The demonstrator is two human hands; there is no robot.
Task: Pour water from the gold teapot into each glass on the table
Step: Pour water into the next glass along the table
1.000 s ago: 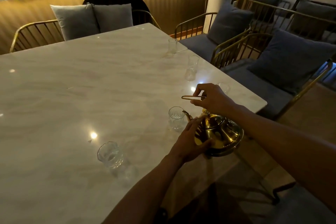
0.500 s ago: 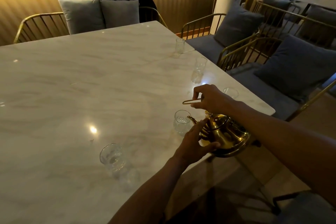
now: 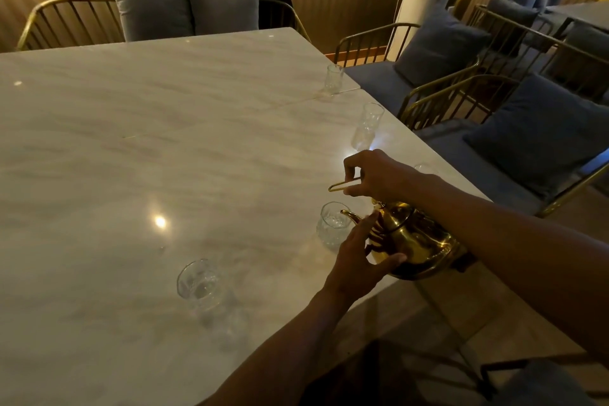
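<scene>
The gold teapot [image 3: 417,241] hangs tilted over the table's near right edge, its spout over a clear glass [image 3: 331,224] that has some water in it. My right hand [image 3: 379,175] grips the teapot's thin gold handle from above. My left hand [image 3: 357,257] rests against the pot's side, steadying it. Another glass [image 3: 199,283] stands nearer to me on the left. Two more glasses stand along the right edge, one tall [image 3: 369,125] and one at the far corner [image 3: 333,77]. The rim of a further glass [image 3: 425,169] peeks out behind my right wrist.
The marble table [image 3: 164,158] fills the left and middle of the view. Gold-framed chairs with grey cushions [image 3: 540,135] line its right side, close to the edge. A bench with two pale cushions [image 3: 181,3] stands at the far end.
The view has shifted a little; the teapot stays tilted at the same glass with both hands holding as before.
</scene>
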